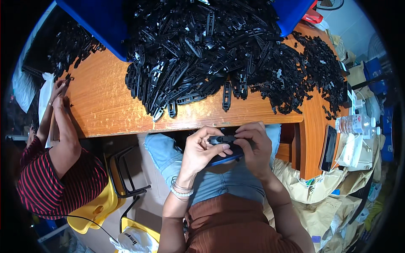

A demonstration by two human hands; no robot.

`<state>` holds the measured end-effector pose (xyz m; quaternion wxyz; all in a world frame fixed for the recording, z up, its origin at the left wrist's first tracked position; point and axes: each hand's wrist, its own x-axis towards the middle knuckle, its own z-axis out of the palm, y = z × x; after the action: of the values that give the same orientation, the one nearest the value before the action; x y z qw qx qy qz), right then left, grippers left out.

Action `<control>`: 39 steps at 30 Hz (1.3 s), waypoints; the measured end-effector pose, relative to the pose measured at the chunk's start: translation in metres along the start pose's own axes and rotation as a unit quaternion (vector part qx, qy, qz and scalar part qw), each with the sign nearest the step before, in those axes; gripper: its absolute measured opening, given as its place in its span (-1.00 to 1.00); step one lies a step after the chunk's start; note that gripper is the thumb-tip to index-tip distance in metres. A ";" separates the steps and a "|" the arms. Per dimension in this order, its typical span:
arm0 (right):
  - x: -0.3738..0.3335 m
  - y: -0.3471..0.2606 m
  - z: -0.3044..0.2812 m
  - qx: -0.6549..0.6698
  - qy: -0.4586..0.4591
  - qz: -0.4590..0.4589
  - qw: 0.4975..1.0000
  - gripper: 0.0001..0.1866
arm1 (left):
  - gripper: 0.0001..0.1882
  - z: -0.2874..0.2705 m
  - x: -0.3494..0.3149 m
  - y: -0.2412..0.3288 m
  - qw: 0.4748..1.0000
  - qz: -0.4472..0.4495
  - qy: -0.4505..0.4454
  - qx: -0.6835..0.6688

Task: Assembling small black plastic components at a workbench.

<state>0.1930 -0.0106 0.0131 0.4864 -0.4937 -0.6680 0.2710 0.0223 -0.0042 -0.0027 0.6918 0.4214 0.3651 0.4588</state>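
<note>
Head view: a small black part (222, 139) is held level between both hands, just off the near edge of the table (99, 105) and above the lap. The left hand (198, 148) grips its left end and underside, thumb laid along the near side. The right hand (255, 145) pinches its right end between thumb and fingers. Beneath the hands, over the jeans (209, 179), is a blue-edged thing, mostly hidden; I cannot tell what it is. Bracelets (182, 193) circle the left wrist.

Beyond the near edge, a large heap (190, 55) of long black pieces covers the middle of the table, a few lying loose at its near side. To its right spreads a pile (322, 63) of smaller black bits. Blue plastic walls (93, 23) flank the heap at far left and far right.

At the right, a phone (328, 147) lies near clear bottles (356, 123), with brown paper (322, 211) lower down. At the left, a co-worker in a striped shirt (63, 181) has both hands at the table's left side, near a yellow stool (95, 211).
</note>
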 end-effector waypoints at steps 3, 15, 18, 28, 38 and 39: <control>-0.002 0.004 -0.002 -0.037 -0.008 -0.033 0.999 -0.85 | -0.75 0.002 0.000 0.000 1.000 -0.011 0.007 -0.010; -0.026 0.025 -0.009 0.117 -0.113 0.179 0.970 -0.73 | -0.62 -0.011 -0.005 -0.011 0.970 0.044 -0.055 0.232; -0.027 0.037 -0.020 0.061 -0.214 0.070 0.972 -0.79 | -0.64 -0.022 -0.007 -0.006 0.969 -0.044 -0.081 0.231; 0.079 0.075 -0.052 -0.407 0.064 -0.113 0.904 -0.85 | -0.61 0.024 0.091 -0.003 0.772 0.256 0.123 0.568; 0.078 0.073 -0.049 -0.284 0.094 -0.166 0.940 -0.89 | -0.85 0.000 0.060 0.001 0.988 0.003 0.063 0.140; 0.075 0.072 -0.047 -0.283 0.094 -0.166 0.940 -0.89 | -0.85 0.001 0.057 0.000 0.988 0.003 0.064 0.141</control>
<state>0.2613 0.0790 -0.0010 0.4250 -0.5164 -0.7409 -0.0611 0.0415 0.0494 -0.0091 0.5995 0.4852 0.4686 0.4307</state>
